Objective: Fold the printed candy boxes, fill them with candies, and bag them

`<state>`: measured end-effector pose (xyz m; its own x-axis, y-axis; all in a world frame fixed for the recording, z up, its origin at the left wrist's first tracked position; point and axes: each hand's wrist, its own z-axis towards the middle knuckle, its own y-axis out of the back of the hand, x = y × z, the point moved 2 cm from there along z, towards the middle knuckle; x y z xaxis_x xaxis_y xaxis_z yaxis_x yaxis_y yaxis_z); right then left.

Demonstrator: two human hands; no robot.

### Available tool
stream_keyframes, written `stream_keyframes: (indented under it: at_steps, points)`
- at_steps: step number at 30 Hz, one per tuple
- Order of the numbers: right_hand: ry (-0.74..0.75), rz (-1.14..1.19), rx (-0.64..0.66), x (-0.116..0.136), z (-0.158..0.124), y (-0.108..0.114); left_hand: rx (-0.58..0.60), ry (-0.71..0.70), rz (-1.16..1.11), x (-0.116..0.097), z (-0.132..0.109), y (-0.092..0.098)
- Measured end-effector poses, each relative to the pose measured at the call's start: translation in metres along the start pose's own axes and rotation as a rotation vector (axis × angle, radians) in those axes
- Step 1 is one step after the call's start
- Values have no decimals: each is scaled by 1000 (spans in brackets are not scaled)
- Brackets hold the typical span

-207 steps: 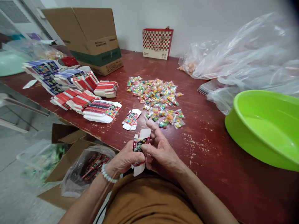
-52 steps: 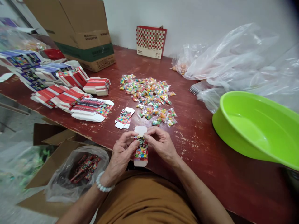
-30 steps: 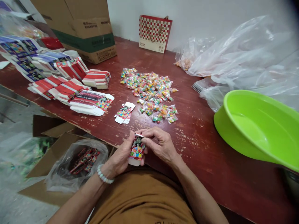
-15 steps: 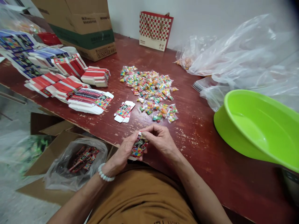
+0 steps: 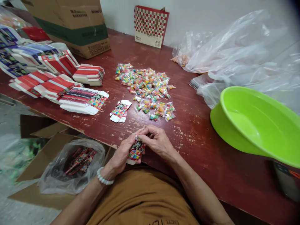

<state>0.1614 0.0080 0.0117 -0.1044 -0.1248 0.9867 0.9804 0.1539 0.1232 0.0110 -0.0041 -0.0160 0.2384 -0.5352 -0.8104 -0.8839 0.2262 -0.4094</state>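
Fingers of left hand (image 5: 120, 157) and right hand (image 5: 159, 143) are clamped on a carton (image 5: 136, 150), this side of the candy pile (image 5: 150, 82); far end pinched, near flap (image 5: 130, 162) left unfolded, flattened cartons (image 5: 119, 110) left beside the pile.

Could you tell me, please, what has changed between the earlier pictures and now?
The box had its white top flap standing up; now that flap is folded over. The right hand has moved from the box's side to its top end; the left hand keeps holding it. The packets, flat boxes and green basin stayed where they were.
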Motion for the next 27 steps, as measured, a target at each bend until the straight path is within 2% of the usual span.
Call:
stream_keyframes:
  at_steps: [4, 7, 9, 12, 15, 16, 18, 21, 23, 25, 27]
  points:
    - [52, -17, -54, -3, -13, -8, -16, -14, -11, -2, -1, -3]
    - [161, -61, -99, -6, -16, -13, -34, -5, -9, 1, 0, -5]
    - [209, -103, -70, -7, -11, -9, -28, -11, -38, 3, 0, -8]
    - [196, -216, -41, -11, 9, 9, -16, -39, -95, 0, -2, -9]
    - [178, -635, -175, -18, 32, 30, -27, -38, -109, -5, -12, -5]
    - [153, -811, -189, -22, 37, 33, -17, -15, -108, -5, -17, -2]
    - [83, -1081, -138, -31, 43, 35, 28, 61, -106, -3, -28, 4]
    - [31, -1214, -14, -43, 42, 28, 46, 152, -116, 3, -43, 24]
    - [51, -1176, 6, -46, 39, 25, 21, 140, -50, 4, -49, 45]
    - [92, -964, -33, -44, 36, 24, 4, 99, 148, 0, -51, 73]
    - [74, -574, -82, -36, 31, 23, 26, 108, 408, -4, -52, 101]
